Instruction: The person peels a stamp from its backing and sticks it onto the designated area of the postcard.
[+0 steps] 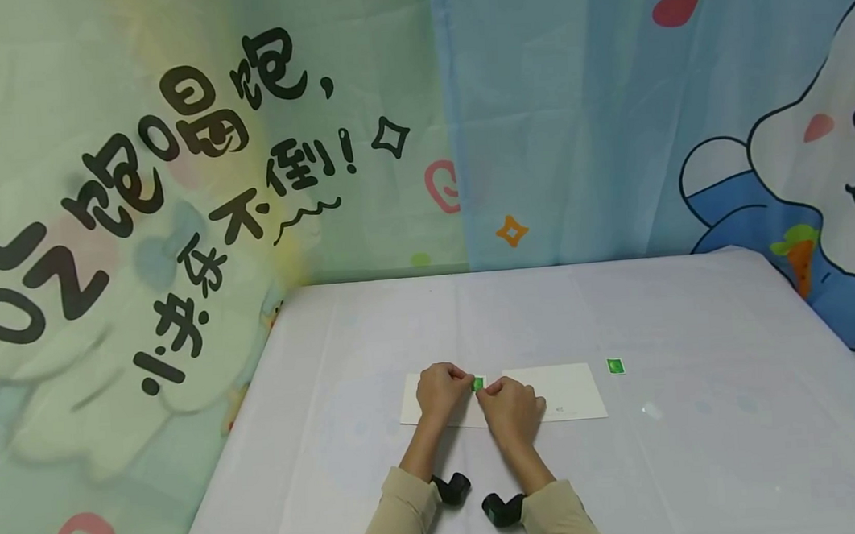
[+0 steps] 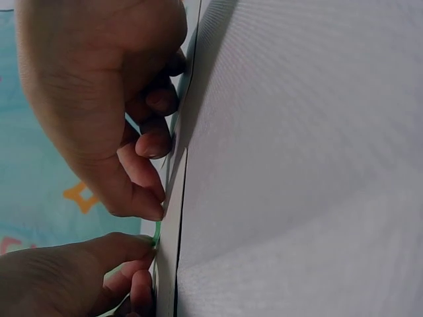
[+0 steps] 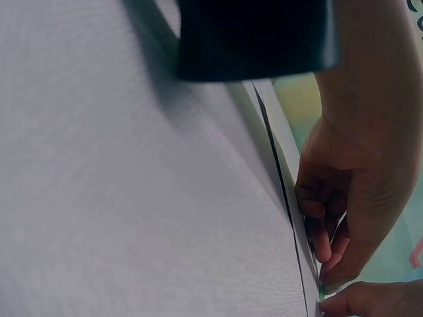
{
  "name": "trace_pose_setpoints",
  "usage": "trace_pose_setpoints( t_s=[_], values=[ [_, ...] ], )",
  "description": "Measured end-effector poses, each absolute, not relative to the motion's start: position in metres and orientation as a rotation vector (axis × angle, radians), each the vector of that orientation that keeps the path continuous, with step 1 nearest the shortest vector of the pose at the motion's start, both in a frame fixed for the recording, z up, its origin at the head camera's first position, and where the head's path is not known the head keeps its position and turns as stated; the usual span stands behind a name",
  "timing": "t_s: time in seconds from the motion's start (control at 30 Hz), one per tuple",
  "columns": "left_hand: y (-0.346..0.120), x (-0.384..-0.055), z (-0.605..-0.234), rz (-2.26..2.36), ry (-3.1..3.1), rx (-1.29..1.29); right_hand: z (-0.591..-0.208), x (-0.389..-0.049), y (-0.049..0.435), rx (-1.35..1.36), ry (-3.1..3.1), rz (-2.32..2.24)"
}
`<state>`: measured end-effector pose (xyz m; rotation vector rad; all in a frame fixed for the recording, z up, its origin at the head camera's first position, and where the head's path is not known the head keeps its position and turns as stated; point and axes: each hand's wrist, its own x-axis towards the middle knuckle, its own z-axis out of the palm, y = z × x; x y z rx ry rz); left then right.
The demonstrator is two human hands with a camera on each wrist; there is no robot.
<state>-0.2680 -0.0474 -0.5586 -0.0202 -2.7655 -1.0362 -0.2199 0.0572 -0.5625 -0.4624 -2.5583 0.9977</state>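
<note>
A pale green curtain (image 1: 196,150) with large dark writing hangs at the left, behind the white surface (image 1: 322,466). The person's left hand (image 1: 441,391), its sleeve (image 1: 400,514) beige, pinches the left side of a small green sticker (image 1: 479,384) between thumb and finger. A black camera (image 1: 454,489) sits at that wrist. The sticker is between the two hands, over white paper (image 1: 579,384); whether it touches the paper cannot be told. The right hand (image 1: 513,412) pinches the sticker's other side, its remaining fingers curled above the paper. Another black camera (image 1: 503,511) is at the right wrist. The paper reaches out past both hands, with a small faint mark near its lower edge at the right. Farther right, a second sticker (image 1: 616,366), green with a white border, lies on the surface, apart from the paper. Behind hangs a blue curtain (image 1: 534,92) printed with a white animal.
</note>
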Motion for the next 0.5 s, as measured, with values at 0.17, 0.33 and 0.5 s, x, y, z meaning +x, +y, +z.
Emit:
trace_pose_setpoints(
  t_s=[0.17, 0.33, 0.5],
  values=[
    [-0.0471, -0.2685, -0.5573, -1.037, -2.767, -0.013, -0.5618, -0.2200, 0.0575, -0.462, -2.556, 0.993],
    [-0.0476, -0.2686, -0.5582, -1.051, -2.758, -0.008, -0.5620, -0.2199, 0.0580, -0.463, -2.571, 0.985],
    [-0.0497, -0.2693, -0.5610, -1.105, -2.736, -0.004, -0.5628, -0.2186, 0.0584, -0.454, -2.568, 0.982]
  ],
)
